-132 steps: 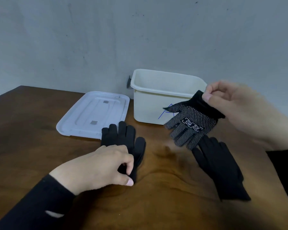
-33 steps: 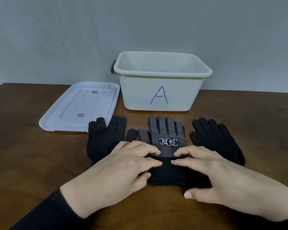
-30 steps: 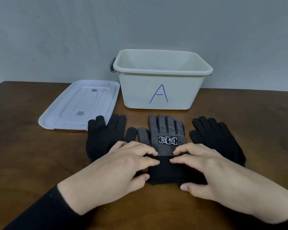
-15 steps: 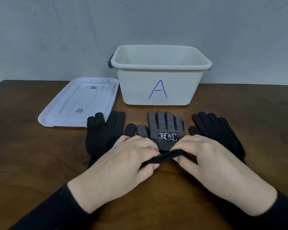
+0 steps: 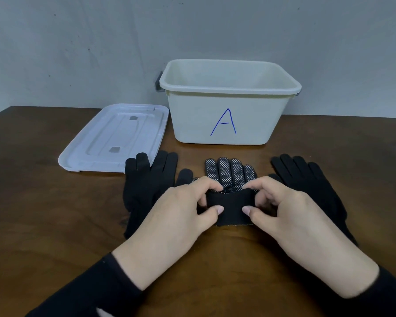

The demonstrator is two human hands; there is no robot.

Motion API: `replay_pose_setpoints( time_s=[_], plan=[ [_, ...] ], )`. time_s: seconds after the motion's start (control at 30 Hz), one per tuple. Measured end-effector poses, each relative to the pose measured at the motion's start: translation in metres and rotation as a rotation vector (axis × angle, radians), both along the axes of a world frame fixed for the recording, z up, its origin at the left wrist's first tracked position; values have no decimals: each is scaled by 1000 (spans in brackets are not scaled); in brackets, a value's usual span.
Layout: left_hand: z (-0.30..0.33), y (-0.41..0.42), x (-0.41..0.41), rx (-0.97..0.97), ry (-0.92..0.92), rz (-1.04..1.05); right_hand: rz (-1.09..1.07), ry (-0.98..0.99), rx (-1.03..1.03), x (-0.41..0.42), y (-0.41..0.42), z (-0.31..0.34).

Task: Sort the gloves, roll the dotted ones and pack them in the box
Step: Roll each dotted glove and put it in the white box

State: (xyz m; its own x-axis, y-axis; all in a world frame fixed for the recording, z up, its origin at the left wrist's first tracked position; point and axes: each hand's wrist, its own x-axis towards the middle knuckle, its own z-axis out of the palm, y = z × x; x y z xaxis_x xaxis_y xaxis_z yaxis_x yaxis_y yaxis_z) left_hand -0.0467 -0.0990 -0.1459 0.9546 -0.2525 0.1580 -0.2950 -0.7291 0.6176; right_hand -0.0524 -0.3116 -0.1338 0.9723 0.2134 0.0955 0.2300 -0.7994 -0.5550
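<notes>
White rectangular plastic lid [image 5: 114,139] lies flat at left on the brown wooden table [image 5: 44,213]. Plain black knit glove [image 5: 146,181] lies flat beside it, one fingertip overlapping the lid's near edge. Left hand [image 5: 181,216] and right hand [image 5: 281,213] each pinch, thumb against curled fingers, the folded-over cuff of the black glove with white dots [image 5: 230,175], centre table, its dotted fingers pointing toward the cream plastic box marked with a blue "A" [image 5: 224,115]. Box stands open behind it. Second plain black glove [image 5: 306,179] lies flat at right, partly under the right hand.
</notes>
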Motion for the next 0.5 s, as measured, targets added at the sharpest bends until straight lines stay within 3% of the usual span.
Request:
replay_pose_setpoints(
  time_s=[0.27, 0.37, 0.5],
  plan=[
    [2, 9, 4, 290, -290, -148, 126, -211, -206, 3, 4, -5],
    [2, 9, -2, 372, -239, -246, 213, -208, -263, 3, 2, -4],
    [4, 12, -4, 434, -153, -251, 296, -32, -307, 1, -10, 1]
  ],
)
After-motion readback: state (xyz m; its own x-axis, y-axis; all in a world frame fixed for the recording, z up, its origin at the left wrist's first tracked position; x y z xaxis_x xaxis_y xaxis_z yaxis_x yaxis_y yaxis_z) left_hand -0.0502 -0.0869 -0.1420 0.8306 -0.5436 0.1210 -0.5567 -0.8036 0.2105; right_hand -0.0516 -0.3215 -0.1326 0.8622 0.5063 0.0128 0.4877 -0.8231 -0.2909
